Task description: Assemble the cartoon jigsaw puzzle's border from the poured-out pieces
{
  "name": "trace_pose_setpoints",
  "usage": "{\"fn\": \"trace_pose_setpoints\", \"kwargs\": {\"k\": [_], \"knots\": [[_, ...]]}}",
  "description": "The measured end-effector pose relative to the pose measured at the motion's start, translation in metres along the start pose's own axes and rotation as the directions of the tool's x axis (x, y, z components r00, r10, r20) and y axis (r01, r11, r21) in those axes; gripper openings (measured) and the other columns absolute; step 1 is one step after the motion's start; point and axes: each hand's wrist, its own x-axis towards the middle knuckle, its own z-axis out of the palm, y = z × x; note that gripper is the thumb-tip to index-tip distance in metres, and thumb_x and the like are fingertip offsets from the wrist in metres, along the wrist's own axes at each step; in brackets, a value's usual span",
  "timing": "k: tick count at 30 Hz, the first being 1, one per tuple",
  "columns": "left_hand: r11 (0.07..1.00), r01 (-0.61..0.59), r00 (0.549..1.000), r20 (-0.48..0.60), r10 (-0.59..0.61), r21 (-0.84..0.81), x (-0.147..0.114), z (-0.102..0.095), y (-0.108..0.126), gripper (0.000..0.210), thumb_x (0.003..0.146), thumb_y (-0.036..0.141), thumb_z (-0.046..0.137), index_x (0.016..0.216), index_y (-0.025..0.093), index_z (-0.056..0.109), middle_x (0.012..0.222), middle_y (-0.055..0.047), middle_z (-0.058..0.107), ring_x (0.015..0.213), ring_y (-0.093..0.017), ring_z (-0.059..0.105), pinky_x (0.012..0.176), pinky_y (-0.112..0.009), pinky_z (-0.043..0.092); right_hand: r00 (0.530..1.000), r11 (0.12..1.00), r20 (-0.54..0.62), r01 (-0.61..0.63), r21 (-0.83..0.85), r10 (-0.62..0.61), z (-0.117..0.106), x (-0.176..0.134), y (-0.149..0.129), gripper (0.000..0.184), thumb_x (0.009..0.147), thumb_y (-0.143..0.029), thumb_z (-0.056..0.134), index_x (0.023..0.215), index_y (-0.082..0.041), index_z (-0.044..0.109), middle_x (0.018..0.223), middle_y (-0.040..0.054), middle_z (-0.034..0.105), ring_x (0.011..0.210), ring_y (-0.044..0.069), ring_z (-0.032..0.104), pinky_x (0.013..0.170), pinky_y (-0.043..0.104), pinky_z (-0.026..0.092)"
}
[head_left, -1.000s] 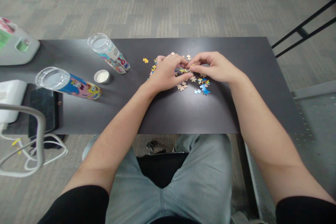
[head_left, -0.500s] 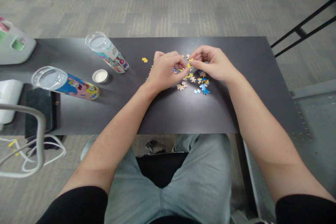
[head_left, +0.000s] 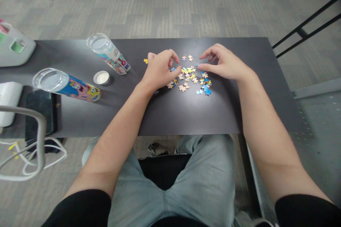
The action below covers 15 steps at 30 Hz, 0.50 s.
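Note:
Small jigsaw puzzle pieces lie scattered on the dark table, between and below my hands. My left hand [head_left: 162, 68] hovers at the left of the pile, thumb and fingers apart, hiding some pieces beneath it. On the right, my right hand [head_left: 222, 61] has its thumb and fingers spread, with nothing seen between them. Yellow puzzle pieces [head_left: 189, 71] form a cluster in the middle. Blue puzzle pieces [head_left: 207, 89] sit at the lower right, and plain tan pieces [head_left: 182, 88] lie face down nearer me. One yellow piece [head_left: 145, 61] rests left of my left hand.
Left on the table [head_left: 197, 117] stand two clear-topped cylinders, a SpongeBob-printed canister [head_left: 82, 88] and another printed canister [head_left: 117, 58]. A small round lid [head_left: 102, 77] lies between them. Farther left are a black flat device [head_left: 41, 110], a white box [head_left: 9, 101] and a white cable [head_left: 57, 145].
My hands have parted, the left moving left and the right slightly right. The yellow puzzle piece they pinched together is out of the fingers, and more of the pile shows.

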Motion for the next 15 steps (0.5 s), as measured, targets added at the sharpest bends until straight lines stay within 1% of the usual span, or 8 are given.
{"fn": "trace_pose_setpoints", "kwargs": {"k": [2, 3, 5, 7, 9, 11, 13, 15], "knots": [[1.0, -0.002, 0.999, -0.038, 0.002, 0.013, 0.001, 0.0, -0.007, 0.018, 0.097, 0.023, 0.089, 0.107, 0.029, 0.075, 0.106, -0.004, 0.077, 0.103, -0.031, 0.072, 0.12, -0.062, 0.049, 0.989, 0.999, 0.145, -0.037, -0.011, 0.038, -0.013, -0.006, 0.001, 0.076, 0.079, -0.1, 0.106, 0.114, -0.033, 0.097, 0.117, 0.0103, 0.085, 0.102, 0.034, 0.074, 0.1, 0.055, 0.067], [1.0, -0.004, 0.998, -0.059, 0.005, 0.014, 0.001, 0.0, -0.011, 0.016, 0.097, 0.025, 0.089, 0.105, 0.03, 0.076, 0.108, -0.005, 0.077, 0.107, -0.032, 0.072, 0.12, -0.063, 0.049, 0.975, 0.999, 0.221, -0.03, -0.021, 0.034, -0.019, -0.008, -0.001, 0.077, 0.076, -0.102, 0.107, 0.111, -0.035, 0.099, 0.115, 0.0091, 0.084, 0.1, 0.033, 0.073, 0.099, 0.055, 0.068], [1.0, -0.006, 0.995, -0.095, 0.006, 0.008, 0.002, 0.001, -0.018, 0.015, 0.099, 0.028, 0.09, 0.104, 0.031, 0.076, 0.111, -0.006, 0.078, 0.112, -0.034, 0.071, 0.122, -0.065, 0.049, 0.939, 0.999, 0.344, 0.015, -0.041, 0.0, -0.026, -0.013, -0.008, 0.075, 0.073, -0.104, 0.108, 0.106, -0.037, 0.101, 0.113, 0.008, 0.081, 0.105, 0.034, 0.074, 0.103, 0.056, 0.069], [1.0, -0.001, 0.993, -0.115, 0.001, 0.001, 0.002, 0.003, -0.023, 0.015, 0.099, 0.03, 0.091, 0.105, 0.032, 0.077, 0.114, -0.007, 0.078, 0.116, -0.035, 0.07, 0.126, -0.067, 0.049, 0.908, 0.996, 0.418, 0.063, -0.062, -0.031, -0.028, -0.014, -0.017, 0.07, 0.075, -0.103, 0.108, 0.101, -0.039, 0.101, 0.111, 0.0082, 0.08, 0.112, 0.036, 0.076, 0.109, 0.059, 0.069], [1.0, 0.009, 0.993, -0.117, -0.009, -0.001, 0.003, 0.004, -0.026, 0.016, 0.099, 0.03, 0.093, 0.106, 0.031, 0.078, 0.119, -0.008, 0.079, 0.123, -0.038, 0.07, 0.131, -0.07, 0.047, 0.888, 0.994, 0.459, 0.082, -0.068, -0.042, -0.026, -0.014, -0.024, 0.066, 0.079, -0.102, 0.106, 0.095, -0.039, 0.1, 0.108, 0.0087, 0.082, 0.115, 0.038, 0.077, 0.111, 0.061, 0.069], [1.0, 0.026, 0.994, -0.108, -0.027, -0.006, 0.003, 0.004, -0.027, 0.017, 0.1, 0.03, 0.094, 0.107, 0.03, 0.079, 0.127, -0.011, 0.078, 0.131, -0.041, 0.071, 0.136, -0.074, 0.043, 0.887, 0.997, 0.461, 0.061, -0.035, -0.038, -0.022, -0.012, -0.026, 0.067, 0.081, -0.103, 0.104, 0.092, -0.037, 0.097, 0.104, 0.0082, 0.085, 0.109, 0.036, 0.077, 0.105, 0.059, 0.068], [0.999, 0.042, 0.994, -0.098, -0.043, -0.012, 0.003, 0.002, -0.028, 0.018, 0.102, 0.031, 0.095, 0.109, 0.028, 0.079, 0.133, -0.013, 0.078, 0.137, -0.044, 0.07, 0.138, -0.076, 0.041, 0.906, 0.999, 0.424, -0.005, 0.045, -0.015, -0.019, -0.011, -0.025, 0.069, 0.084, -0.101, 0.103, 0.094, -0.034, 0.093, 0.1, 0.0069, 0.087, 0.097, 0.032, 0.076, 0.094, 0.053, 0.066], [0.999, 0.045, 0.995, -0.092, -0.046, -0.01, 0.002, -0.001, -0.026, 0.019, 0.103, 0.033, 0.097, 0.111, 0.028, 0.08, 0.136, -0.013, 0.079, 0.139, -0.044, 0.071, 0.139, -0.075, 0.041, 0.934, 0.986, 0.357, -0.073, 0.153, 0.014, -0.013, -0.009, -0.022, 0.07, 0.085, -0.098, 0.105, 0.096, -0.032, 0.086, 0.096, 0.0058, 0.087, 0.089, 0.028, 0.074, 0.086, 0.049, 0.063]]}}
